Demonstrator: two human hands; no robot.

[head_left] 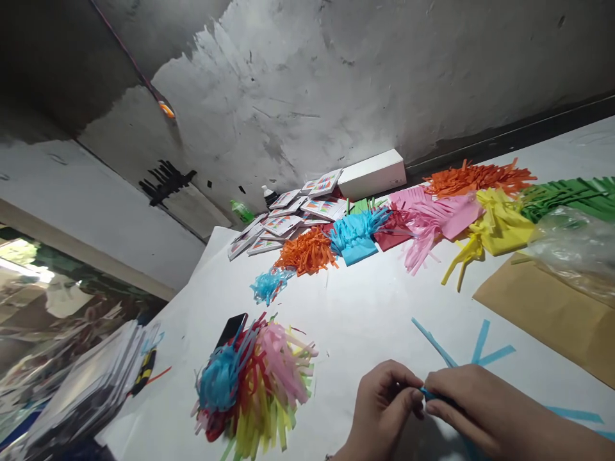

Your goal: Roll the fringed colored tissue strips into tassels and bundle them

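Near the front of the white table, my left hand (384, 406) and my right hand (480, 400) are close together, both closed in a pinch. Between their fingertips shows a small twisted piece of blue paper (425, 393), probably the middle of a fringed tassel; much of it is hidden by my fingers. Blue paper strips (491, 346) fan out on the table beyond my right hand, and another blue strip (574, 415) lies to its right. Left of my hands sits a heap of blue, red, pink and yellow tassels (262, 384).
A dark phone (231, 330) lies behind the tassel heap. Fringed paper in orange (307, 251), blue (358, 237), pink (439, 218), yellow (500, 221) and green (571, 198) lines the back. Packets (283, 224), a white box (372, 174), a brown envelope (542, 307) and clear plastic (576, 250) lie around.
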